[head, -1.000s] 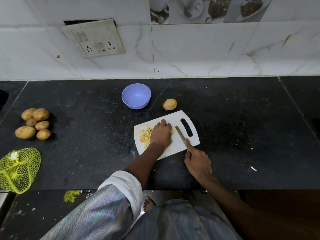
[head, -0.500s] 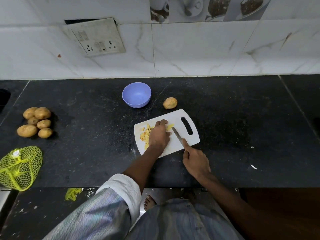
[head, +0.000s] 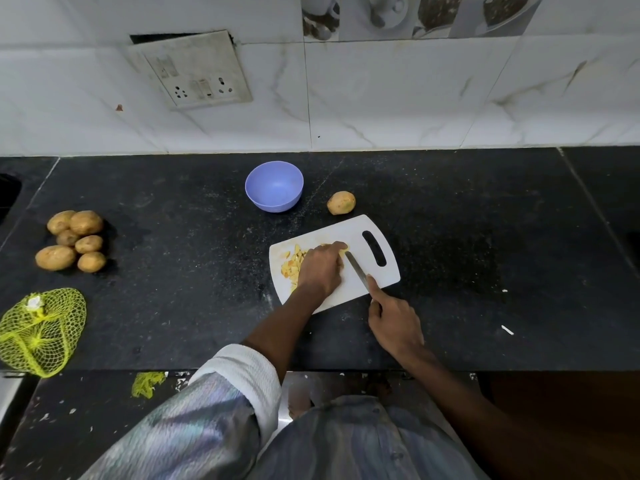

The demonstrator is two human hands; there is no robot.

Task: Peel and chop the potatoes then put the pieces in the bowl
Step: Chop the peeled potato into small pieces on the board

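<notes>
Mid-chop: the left hand pins a potato piece on the cutting board; the right hand grips the knife. Bowl, at 11 o'clock, looks empty; seven whole potatoes appear untouched.

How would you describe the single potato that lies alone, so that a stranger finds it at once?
Start at the white cutting board in the middle of the black counter. Just behind its far edge, to the right of the purple bowl, lies one unpeeled potato. It lies alone, while the other whole potatoes sit in a heap far to the left.
</notes>
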